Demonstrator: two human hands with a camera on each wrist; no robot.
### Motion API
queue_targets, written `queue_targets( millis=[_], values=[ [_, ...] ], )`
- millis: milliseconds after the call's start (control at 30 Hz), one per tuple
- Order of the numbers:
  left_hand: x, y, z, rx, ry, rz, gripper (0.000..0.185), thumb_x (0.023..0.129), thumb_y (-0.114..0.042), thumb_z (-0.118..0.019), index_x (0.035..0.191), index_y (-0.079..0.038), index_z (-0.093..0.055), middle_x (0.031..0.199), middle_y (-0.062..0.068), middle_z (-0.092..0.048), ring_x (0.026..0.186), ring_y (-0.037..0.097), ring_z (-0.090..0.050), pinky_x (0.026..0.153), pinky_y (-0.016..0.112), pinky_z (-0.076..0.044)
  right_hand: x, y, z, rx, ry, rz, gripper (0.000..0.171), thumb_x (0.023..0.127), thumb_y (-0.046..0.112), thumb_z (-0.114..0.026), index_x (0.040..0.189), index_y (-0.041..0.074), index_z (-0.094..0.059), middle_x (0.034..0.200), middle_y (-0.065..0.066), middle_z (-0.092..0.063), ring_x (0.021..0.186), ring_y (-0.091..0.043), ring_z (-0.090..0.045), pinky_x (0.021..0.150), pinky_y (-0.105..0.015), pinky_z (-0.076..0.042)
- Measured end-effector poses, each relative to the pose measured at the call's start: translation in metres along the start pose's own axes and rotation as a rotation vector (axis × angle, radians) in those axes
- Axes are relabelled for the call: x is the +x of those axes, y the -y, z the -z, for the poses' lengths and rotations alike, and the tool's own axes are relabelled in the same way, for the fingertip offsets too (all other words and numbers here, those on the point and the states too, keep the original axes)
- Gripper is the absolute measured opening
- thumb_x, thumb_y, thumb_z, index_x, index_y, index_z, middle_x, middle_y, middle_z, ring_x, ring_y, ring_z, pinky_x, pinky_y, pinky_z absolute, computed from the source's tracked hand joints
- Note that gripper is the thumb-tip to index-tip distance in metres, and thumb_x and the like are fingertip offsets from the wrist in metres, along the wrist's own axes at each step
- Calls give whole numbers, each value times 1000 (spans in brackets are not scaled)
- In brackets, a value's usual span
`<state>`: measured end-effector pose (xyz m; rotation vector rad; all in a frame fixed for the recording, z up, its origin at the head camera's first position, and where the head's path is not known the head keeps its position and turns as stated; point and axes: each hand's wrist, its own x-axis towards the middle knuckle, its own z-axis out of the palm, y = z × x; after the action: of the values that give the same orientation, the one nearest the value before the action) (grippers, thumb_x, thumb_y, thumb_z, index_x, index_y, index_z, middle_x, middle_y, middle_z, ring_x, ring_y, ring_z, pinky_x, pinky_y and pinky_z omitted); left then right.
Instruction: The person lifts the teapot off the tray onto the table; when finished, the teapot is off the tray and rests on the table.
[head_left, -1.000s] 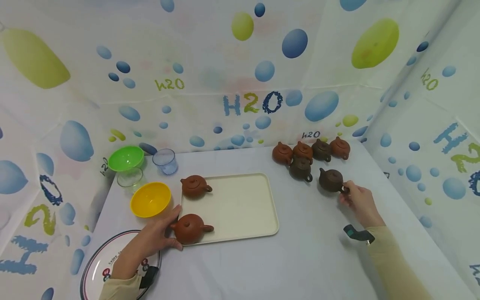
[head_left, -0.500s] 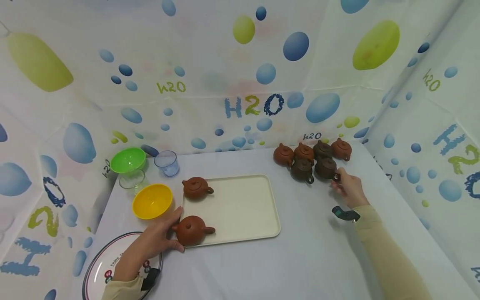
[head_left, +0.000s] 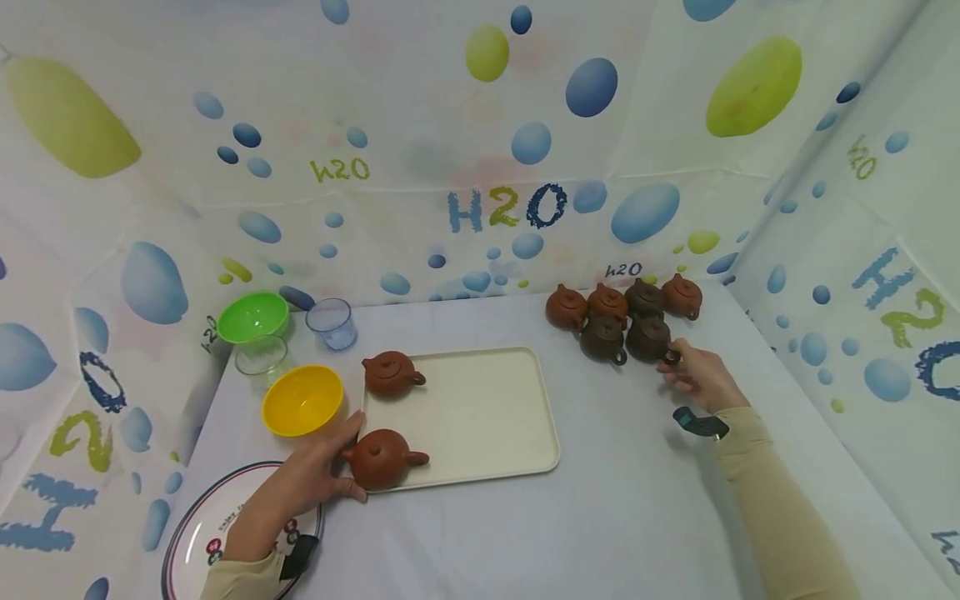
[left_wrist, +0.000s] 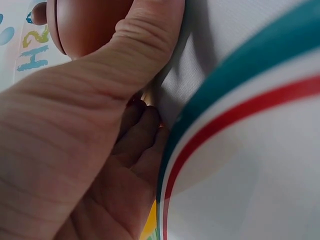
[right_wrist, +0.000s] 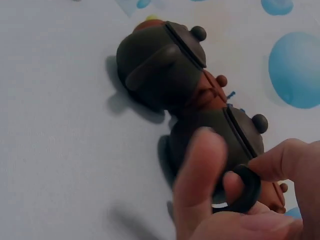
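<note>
Fingers (right_wrist: 200, 160) pinching a dark teapot (head_left: 647, 337) by its handle (right_wrist: 254, 192)

Lower left of the frame, the left hand (head_left: 318, 471) lies spread wide at the corner of a cream tray (head_left: 480, 417), beside a reddish teapot (head_left: 381, 459) (whether it presses on either, I cannot tell). Farther off, right of centre, the right hand (head_left: 697, 375) is much the nearer to the dark teapot, which sits on the desk (head_left: 600, 500) to its upper left, handle toward the lower right. Beyond stands a row of four pots (head_left: 607, 300).
</note>
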<state>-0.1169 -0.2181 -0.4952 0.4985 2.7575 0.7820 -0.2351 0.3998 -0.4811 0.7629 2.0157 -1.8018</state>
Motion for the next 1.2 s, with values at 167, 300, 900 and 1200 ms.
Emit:
queue_targets(
  millis=[167,300,900,1200],
  values=[
    [0,1,-1,9,-10,-12,118,65,-33,-102,161,1,-42,157,23,-59,137,41,-63,116,60,-50,-2,1,3,-121,4,22,49,110,44,-42,139,6,-52,97,8,-70,81,-3,-76,60,-16,-46],
    [1,2,-3,14,-11,-18,118,66,-34,-102,162,1,-42,155,22,-60,135,40,-65,116,59,-50,-5,-2,1,-215,-49,59,62,110,48,-39,151,2,-48,109,4,-69,81,-3,-74,69,-20,-52],
    [0,1,-4,11,5,1,119,65,-36,-102,161,2,-42,160,24,-54,140,44,-60,117,62,-49,-7,-14,-7,-224,-120,132,75,113,53,-39,167,1,-27,157,-23,-49,80,4,-72,71,-19,-52],
    [-1,2,-4,17,0,-9,120,65,-37,-101,161,2,-42,159,25,-55,139,43,-61,116,62,-49,-8,-17,-10,-224,-154,131,74,112,54,-40,166,4,-31,151,-17,-54,80,3,-73,72,-20,-52]
  ],
)
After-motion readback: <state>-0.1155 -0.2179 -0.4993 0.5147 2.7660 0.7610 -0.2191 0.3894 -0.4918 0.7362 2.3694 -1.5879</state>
